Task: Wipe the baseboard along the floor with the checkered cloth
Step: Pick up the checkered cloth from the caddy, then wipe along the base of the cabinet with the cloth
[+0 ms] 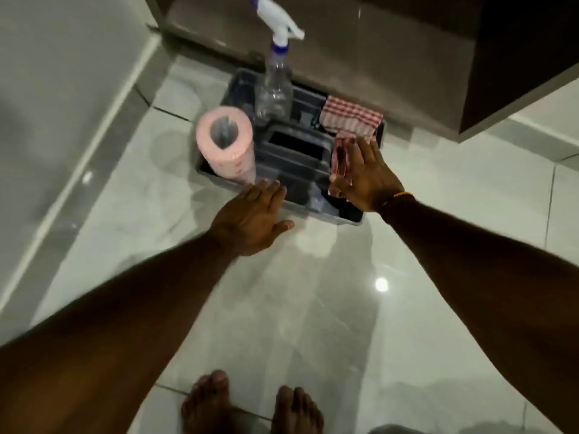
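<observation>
A dark plastic caddy (316, 213) stands on the tiled floor against a cabinet base. My right hand (366, 177) reaches into its right side, fingers laid over a crumpled red-and-white checkered cloth (341, 158) and thumb pinching the cloth's near end. A second, folded checkered cloth (351, 117) lies in the back right compartment. My left hand (250, 220) hovers with spread fingers at the caddy's front rim and holds nothing. The grey baseboard (103, 145) runs diagonally along the left wall.
A clear spray bottle (275, 86) with a white trigger stands in the caddy's back. A pink paper roll (224, 142) stands upright in its left end. A dark cabinet (517, 57) overhangs at the upper right. My bare feet (250, 405) stand on glossy white tiles.
</observation>
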Demonstrator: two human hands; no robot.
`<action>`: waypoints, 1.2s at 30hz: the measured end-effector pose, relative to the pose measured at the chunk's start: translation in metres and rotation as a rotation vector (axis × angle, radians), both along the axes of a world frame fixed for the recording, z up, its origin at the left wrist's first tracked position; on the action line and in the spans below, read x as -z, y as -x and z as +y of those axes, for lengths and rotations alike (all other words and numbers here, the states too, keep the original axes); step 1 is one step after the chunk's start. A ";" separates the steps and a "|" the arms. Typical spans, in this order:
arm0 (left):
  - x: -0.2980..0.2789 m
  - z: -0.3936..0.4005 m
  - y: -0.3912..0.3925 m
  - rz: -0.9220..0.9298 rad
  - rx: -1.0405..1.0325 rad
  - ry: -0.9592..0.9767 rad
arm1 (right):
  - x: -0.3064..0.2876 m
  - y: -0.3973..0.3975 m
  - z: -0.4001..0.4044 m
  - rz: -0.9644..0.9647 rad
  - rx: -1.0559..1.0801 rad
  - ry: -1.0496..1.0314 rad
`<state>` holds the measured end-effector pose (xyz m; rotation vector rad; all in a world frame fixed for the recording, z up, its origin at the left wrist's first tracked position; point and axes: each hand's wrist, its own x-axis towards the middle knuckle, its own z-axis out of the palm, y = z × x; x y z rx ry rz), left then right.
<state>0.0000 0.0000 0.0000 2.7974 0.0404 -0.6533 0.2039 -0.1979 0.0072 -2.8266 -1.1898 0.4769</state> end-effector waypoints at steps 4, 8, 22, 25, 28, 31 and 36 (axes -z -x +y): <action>0.041 0.011 -0.006 -0.087 0.004 -0.077 | 0.047 -0.006 0.009 0.078 0.107 0.027; 0.053 0.006 -0.006 -0.163 0.012 -0.146 | 0.068 -0.001 0.016 0.028 0.116 0.018; -0.025 0.024 0.047 -0.081 -0.144 -0.038 | -0.024 0.049 0.025 0.286 0.380 -0.349; -0.056 0.029 0.082 -0.033 -0.222 -0.048 | -0.054 0.080 0.029 0.355 0.347 -0.358; -0.073 0.033 0.125 -0.027 -0.352 -0.023 | -0.075 0.119 0.035 0.373 0.339 -0.383; -0.081 0.035 0.179 0.014 -0.537 0.010 | -0.087 0.170 0.047 0.353 0.251 -0.355; -0.079 0.035 0.266 0.087 -0.745 0.026 | -0.087 0.246 0.085 0.519 0.144 -0.327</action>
